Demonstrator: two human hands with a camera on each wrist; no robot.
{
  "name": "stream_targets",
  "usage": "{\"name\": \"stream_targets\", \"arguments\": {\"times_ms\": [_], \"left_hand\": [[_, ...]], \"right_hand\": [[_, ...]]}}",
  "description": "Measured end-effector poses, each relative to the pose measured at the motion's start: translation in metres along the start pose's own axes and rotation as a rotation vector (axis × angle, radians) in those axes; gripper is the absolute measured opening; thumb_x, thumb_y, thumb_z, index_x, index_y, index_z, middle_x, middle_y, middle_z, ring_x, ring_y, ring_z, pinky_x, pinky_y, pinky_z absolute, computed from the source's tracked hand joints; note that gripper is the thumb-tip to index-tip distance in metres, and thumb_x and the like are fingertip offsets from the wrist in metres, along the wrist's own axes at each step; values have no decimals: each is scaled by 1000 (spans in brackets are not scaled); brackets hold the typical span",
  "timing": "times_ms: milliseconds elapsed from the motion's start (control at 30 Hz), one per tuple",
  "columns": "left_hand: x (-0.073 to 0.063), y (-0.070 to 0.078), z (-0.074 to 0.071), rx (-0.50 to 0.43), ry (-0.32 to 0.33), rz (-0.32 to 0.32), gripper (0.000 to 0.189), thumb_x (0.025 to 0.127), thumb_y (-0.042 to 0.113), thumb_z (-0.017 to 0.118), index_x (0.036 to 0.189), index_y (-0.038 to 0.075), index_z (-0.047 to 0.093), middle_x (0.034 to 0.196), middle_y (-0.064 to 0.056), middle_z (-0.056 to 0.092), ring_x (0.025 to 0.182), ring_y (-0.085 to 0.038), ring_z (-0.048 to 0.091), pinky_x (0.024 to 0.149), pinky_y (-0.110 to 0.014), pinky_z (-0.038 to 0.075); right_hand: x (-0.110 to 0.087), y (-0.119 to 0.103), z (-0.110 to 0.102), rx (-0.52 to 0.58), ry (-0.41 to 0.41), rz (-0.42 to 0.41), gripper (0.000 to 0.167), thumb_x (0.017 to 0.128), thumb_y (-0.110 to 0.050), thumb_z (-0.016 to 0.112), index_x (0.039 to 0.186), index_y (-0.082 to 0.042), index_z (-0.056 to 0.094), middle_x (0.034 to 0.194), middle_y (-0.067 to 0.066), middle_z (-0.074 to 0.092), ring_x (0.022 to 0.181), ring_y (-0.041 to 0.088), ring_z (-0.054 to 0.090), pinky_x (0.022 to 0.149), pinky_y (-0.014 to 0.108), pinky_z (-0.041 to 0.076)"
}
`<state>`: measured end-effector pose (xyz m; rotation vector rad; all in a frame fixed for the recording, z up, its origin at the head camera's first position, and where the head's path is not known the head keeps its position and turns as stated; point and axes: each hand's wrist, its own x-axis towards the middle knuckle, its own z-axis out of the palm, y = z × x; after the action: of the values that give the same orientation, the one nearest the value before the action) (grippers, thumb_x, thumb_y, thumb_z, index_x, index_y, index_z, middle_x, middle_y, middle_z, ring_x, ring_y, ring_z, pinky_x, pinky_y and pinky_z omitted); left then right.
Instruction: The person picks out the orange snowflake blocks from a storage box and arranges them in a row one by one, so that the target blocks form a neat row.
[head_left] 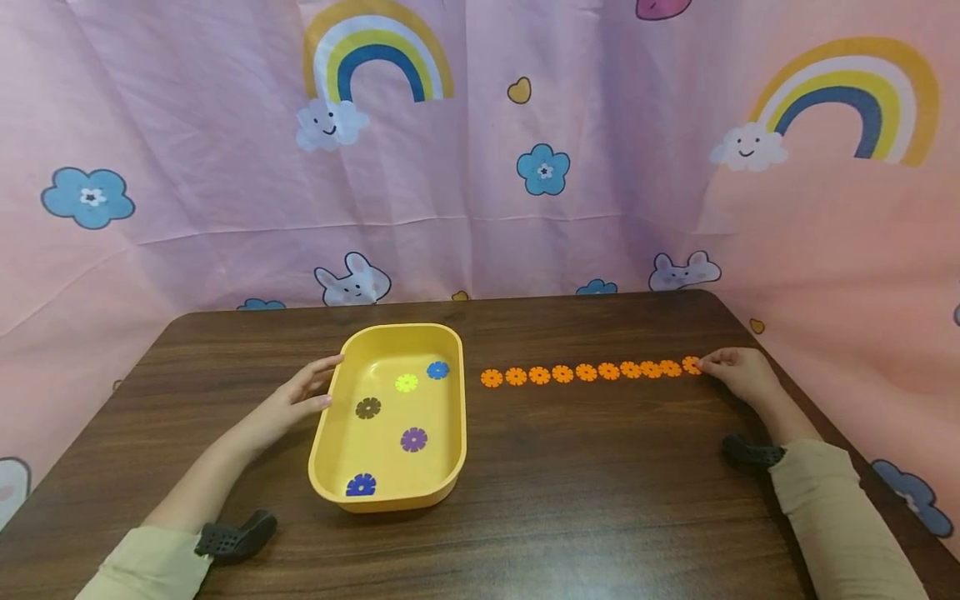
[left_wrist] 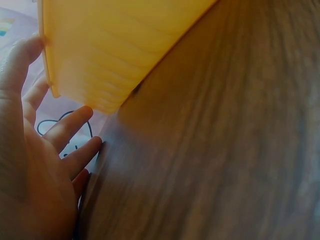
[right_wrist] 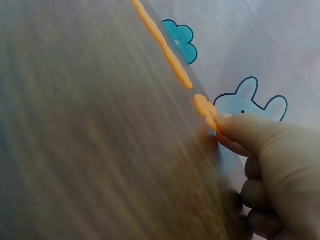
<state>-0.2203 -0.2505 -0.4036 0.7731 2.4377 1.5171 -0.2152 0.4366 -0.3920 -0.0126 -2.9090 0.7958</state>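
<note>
My right hand [head_left: 738,373] pinches an orange notched disc [head_left: 692,365] between thumb and finger at the right end of a row. In the right wrist view that orange disc [right_wrist: 204,109] is tilted, a small gap from the row's other discs [right_wrist: 162,42]. Several matching orange discs [head_left: 562,373] form this line across the table. My left hand [head_left: 296,396] is at the left side of a yellow tub [head_left: 459,417], its fingers spread, thumb and fingertips at the rim. In the left wrist view the tub's outer wall [left_wrist: 115,45] stands beside the fingers.
Inside the tub lie several notched discs: a light blue one [head_left: 438,370], a yellow-green one [head_left: 407,383], a brown one [head_left: 368,407], a purple one [head_left: 413,440] and a dark blue one [head_left: 361,485]. The dark wooden table [head_left: 570,500] ends at a patterned pink curtain [head_left: 495,258].
</note>
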Motion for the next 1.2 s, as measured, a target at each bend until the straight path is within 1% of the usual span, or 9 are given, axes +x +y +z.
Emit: {"name": "stream_targets", "arguments": {"times_ms": [267,567,667,733,833,900,967,1067,1200], "left_hand": [[-1,-2,0,-12,-3,4,57,99,12,49,150,8,23,146,-31,27,132,-51,24,96,-67,30],[-2,-2,0,-6,0,6,57,99,12,49,150,8,23,147,-31,27,133,-52,23,96,-68,29],[-3,-3,1,-9,1,10,57,99,12,48,150,8,24,147,-31,28,132,-52,23,96,-68,28],[-3,-3,1,-13,2,10,56,99,11,48,150,8,24,147,-31,27,132,-52,23,96,-68,28],[-4,-4,1,-16,0,14,56,99,11,48,150,8,24,146,-31,28,132,-51,23,96,-68,29],[-4,-3,1,-18,-1,20,56,99,11,48,150,8,24,146,-31,28,132,-51,23,96,-68,28],[-4,-3,2,-15,-2,23,56,99,10,48,150,8,24,146,-31,28,133,-52,23,96,-69,28],[-4,-2,3,-7,3,23,56,99,11,48,150,8,25,146,-30,29,133,-51,23,96,-69,28],[-5,0,3,4,5,22,56,99,12,49,150,9,26,146,-29,31,132,-50,26,96,-68,29]], "right_hand": [[-1,0,2,-35,2,-10,36,95,-32,60,98,2,72,94,17,68,80,26,57,66,34,42],[-2,1,1,29,-8,20,42,95,-36,60,104,4,69,64,1,52,62,17,41,56,30,33],[-2,2,0,66,19,17,43,94,-36,61,105,4,69,73,8,61,69,21,47,59,32,37],[-3,3,-1,92,29,17,44,94,-37,61,107,5,68,88,16,66,81,27,53,68,37,42],[-5,3,-3,118,19,21,47,95,-38,59,110,6,66,107,25,64,99,37,54,78,48,43],[-7,2,-5,133,10,17,47,96,-37,58,111,7,65,110,27,63,102,38,53,79,49,43],[-8,0,-7,133,12,15,47,96,-36,58,111,7,66,109,26,64,98,32,55,77,45,44],[-10,-5,-12,135,32,7,45,95,-36,59,111,6,66,106,24,66,87,12,56,73,37,44],[-13,-14,-17,166,59,-7,45,96,-36,58,112,6,65,106,22,67,82,-8,49,74,35,44]]}}
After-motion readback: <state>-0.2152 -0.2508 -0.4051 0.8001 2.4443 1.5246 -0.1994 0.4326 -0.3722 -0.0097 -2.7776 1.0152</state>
